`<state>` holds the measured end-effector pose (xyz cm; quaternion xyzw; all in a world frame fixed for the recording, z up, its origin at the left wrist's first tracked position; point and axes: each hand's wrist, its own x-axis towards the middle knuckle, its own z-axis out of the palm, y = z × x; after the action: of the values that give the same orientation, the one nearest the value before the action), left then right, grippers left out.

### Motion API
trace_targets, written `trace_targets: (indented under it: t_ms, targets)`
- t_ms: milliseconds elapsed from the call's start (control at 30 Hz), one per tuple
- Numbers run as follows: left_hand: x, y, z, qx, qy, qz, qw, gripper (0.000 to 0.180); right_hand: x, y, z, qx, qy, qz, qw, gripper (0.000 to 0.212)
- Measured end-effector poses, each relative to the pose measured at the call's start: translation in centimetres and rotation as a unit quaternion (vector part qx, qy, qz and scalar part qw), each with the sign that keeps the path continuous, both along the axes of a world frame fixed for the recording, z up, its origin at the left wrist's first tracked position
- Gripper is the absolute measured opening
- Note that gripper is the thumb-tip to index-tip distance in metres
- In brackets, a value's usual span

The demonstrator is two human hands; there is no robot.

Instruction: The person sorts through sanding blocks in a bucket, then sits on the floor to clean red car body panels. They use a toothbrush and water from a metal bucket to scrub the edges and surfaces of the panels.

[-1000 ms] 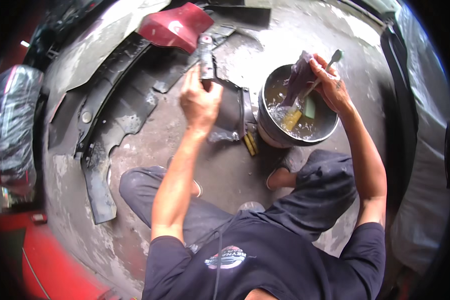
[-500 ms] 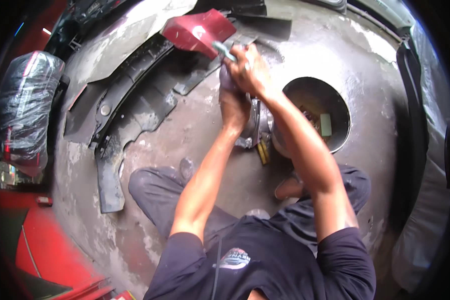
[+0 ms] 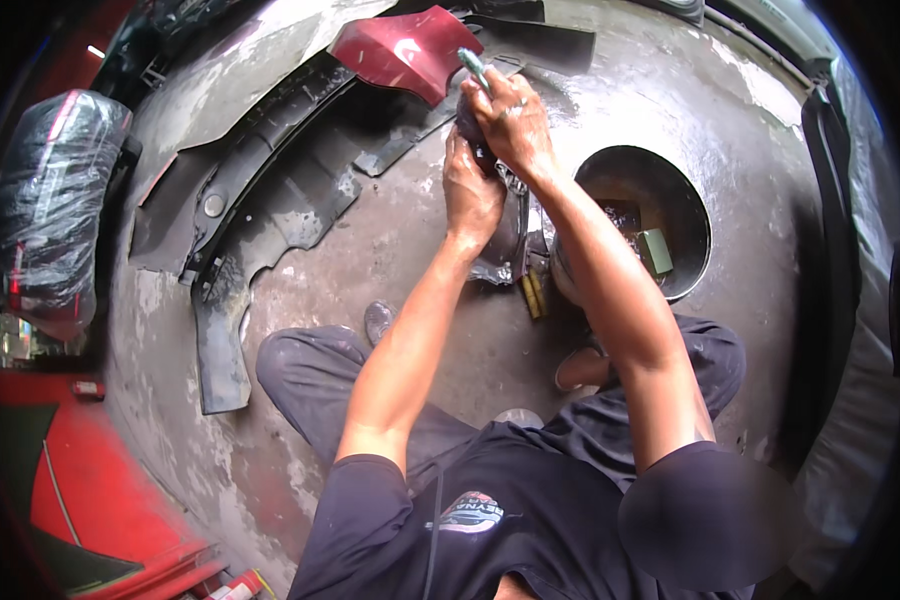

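Note:
Out in front of me, my left hand (image 3: 473, 195) is wrapped round the near end of a dark, wet-looking car part (image 3: 476, 135), whose full shape is hidden by my hands. My right hand (image 3: 515, 122) bends over its far end, with whitish smears on the skin. A small pale grey-green strip (image 3: 472, 65) sticks out from the right fingers; it looks like folded sanding paper or a scrap of cloth, and I cannot tell which. Below my hands, a black glossy moulded piece (image 3: 500, 262) is on the floor.
A large bumper (image 3: 270, 185) with a red end (image 3: 400, 50) curves across the floor at left. To my right stands a dark bucket (image 3: 707, 225) holding water and a green block (image 3: 655, 250). Yellow blocks (image 3: 533, 297) lie beside it. A red car panel (image 3: 100, 480) is at lower left.
Both hands have shifted slightly right and the pale strip has swung up and right. My left hand's grip shows more plainly. The view has tilted a little.

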<state>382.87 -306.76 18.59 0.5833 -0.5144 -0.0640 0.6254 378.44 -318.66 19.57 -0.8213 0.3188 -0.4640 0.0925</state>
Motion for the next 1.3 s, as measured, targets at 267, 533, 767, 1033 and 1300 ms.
trace_targets:
  t_ms: [267, 533, 767, 1033, 1300]
  targets:
    - [3.3, 2.5, 1.3, 0.097, 0.065, -0.121, 0.986, 0.046, -0.8, 6.3, 1.3, 0.135, -0.100, 0.105, 0.980, 0.036]
    - [6.1, 3.7, 2.0, 0.165, 0.197, -0.181, 0.949, 0.084, 5.0, 4.7, -1.7, 0.364, -0.455, 0.152, 0.799, 0.036]
    - [7.3, 3.6, 0.9, 0.146, 0.278, -0.173, 0.934, 0.069, 4.9, 12.0, -12.1, 0.403, -0.361, 0.270, 0.797, 0.044]
    - [8.4, 3.5, 0.7, 0.181, 0.089, -0.105, 0.974, 0.065, 3.8, 15.7, -24.5, 0.588, -0.089, 0.082, 0.800, 0.033]
    - [8.7, 6.1, 0.2, 0.209, 0.096, 0.002, 0.973, 0.028, 8.0, 11.0, -15.5, 0.386, -0.343, 0.072, 0.853, 0.030]
